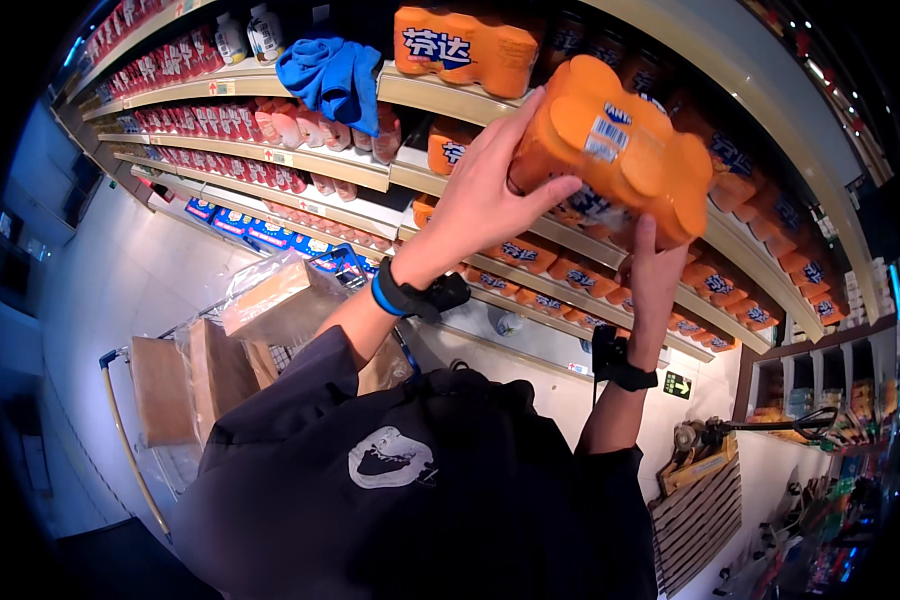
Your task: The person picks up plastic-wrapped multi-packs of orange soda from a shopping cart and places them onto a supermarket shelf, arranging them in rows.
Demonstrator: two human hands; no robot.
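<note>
Between my two hands is a shrink-wrapped pack of orange soda cans (660,165), tilted in front of the upper shelves. My left hand (490,185) grips its left side, with the thumb across the front. Under the pack's near lower edge my right hand (655,265) supports it, fingers partly hidden behind it. Another orange can pack (470,50) stands on the top shelf, just left of the held one. Dark-looking cans (605,45) sit deeper on that shelf. More orange packs (580,275) line the lower shelves below my hands.
A blue cloth (330,75) hangs over a shelf edge, near white bottles (263,35). Red and pink drinks (185,125) fill the shelves to the left. A cart with cardboard boxes (225,365) stands at my left. A wooden pallet (700,520) and pallet jack lie at the right.
</note>
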